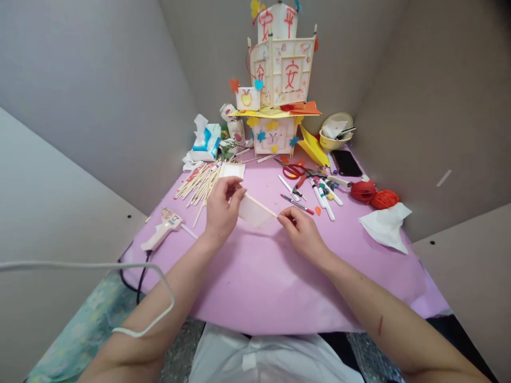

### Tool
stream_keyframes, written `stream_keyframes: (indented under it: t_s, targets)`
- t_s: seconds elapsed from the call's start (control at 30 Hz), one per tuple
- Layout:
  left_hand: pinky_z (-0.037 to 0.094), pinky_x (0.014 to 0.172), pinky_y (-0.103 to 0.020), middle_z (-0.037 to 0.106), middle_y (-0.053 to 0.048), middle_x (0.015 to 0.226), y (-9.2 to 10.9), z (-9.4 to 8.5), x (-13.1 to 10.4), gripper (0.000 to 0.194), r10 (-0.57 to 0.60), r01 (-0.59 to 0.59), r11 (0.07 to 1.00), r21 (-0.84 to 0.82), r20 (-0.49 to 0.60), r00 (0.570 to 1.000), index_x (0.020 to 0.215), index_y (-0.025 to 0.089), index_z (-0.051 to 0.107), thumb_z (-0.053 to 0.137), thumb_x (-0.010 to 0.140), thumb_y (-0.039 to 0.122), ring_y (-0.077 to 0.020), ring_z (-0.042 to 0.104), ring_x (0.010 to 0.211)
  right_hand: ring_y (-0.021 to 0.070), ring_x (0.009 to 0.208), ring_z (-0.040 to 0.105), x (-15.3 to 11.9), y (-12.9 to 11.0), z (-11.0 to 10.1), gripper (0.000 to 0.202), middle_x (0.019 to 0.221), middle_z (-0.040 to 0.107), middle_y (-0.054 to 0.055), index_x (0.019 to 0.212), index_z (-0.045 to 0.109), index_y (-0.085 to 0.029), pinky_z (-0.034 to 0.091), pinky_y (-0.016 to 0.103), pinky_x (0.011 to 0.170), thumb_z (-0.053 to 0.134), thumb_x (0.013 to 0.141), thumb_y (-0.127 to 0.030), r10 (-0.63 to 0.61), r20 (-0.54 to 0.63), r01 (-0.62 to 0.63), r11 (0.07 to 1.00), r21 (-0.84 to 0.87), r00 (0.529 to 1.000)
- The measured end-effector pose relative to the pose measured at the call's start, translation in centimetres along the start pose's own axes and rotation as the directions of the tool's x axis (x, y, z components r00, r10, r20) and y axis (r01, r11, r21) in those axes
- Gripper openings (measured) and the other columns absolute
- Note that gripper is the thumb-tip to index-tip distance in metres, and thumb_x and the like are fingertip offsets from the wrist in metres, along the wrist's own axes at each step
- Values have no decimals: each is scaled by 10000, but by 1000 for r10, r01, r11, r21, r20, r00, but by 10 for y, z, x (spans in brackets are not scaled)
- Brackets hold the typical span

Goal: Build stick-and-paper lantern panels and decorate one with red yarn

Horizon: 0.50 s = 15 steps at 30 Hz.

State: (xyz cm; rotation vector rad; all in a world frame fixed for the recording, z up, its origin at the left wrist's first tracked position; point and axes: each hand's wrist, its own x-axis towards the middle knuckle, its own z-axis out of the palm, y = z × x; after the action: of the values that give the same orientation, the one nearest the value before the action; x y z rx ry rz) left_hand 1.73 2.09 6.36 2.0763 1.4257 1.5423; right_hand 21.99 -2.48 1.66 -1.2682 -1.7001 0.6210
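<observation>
Between my two hands is a thin wooden stick (261, 205) with a sheet of translucent white paper (254, 214) hanging along it. My left hand (225, 205) pinches the stick's upper left end between thumb and fingers. At its lower right end, my right hand (297, 229) pinches it with the fingertips. The piece is held tilted over the pink-covered table (263, 287). Just behind my left hand lies a small white paper panel (232, 170), beside a loose pile of wooden sticks (202, 183).
A tiered paper-and-stick lantern (275, 72) stands at the back. A glue gun (163, 230) lies left, its cord running off the edge. Red scissors (294, 171), pens (326, 199), a phone (346, 163) and red yarn (363, 191) lie right. A white cable (80, 264) crosses the left foreground.
</observation>
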Motion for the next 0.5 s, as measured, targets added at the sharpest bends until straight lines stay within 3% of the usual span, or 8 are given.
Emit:
stream_keyframes:
  t_s: [0.07,0.17,0.3,0.4,0.5]
  targets:
    - [513,771,-281,622,-24,935,-5,14,16,201,5,-5,1000,-4,44,999,1069,183,571,586,869,193,-139,611,825,157,662,545,0,1,1,185,738,617,14,771,580,-195,406,277,628,507,899,-308,49,27,-48,999,-25,998]
    - [517,837,-340,627,-83,1039,-22,34,21,261,-7,-12,996,92,202,979,1088,150,570,628,834,170,-178,624,913,165,658,543,2,10,-4,244,700,613,20,719,573,-192,376,277,614,493,913,-318,89,85,-68,972,-223,992]
    - [447,1004,-443,616,-133,1170,-42,44,0,259,14,-61,975,212,215,977,1126,144,559,593,879,214,-249,562,1154,199,776,586,6,22,-18,255,793,655,56,743,595,-189,375,295,661,497,933,-328,132,66,-87,882,-463,989]
    - [444,1021,-453,617,-136,1175,-45,46,-15,256,3,-62,973,221,261,965,1138,137,554,561,896,219,-252,567,1155,205,759,588,9,26,-24,316,782,657,56,714,599,-197,378,304,649,478,952,-366,169,99,-94,847,-524,981]
    - [423,1059,-468,577,-162,1274,-42,54,-21,346,-6,-76,975,209,370,929,1221,128,520,563,888,213,-262,531,1226,225,828,590,13,29,-19,239,848,654,80,837,643,-175,421,330,720,499,943,-334,114,73,-57,844,-534,991]
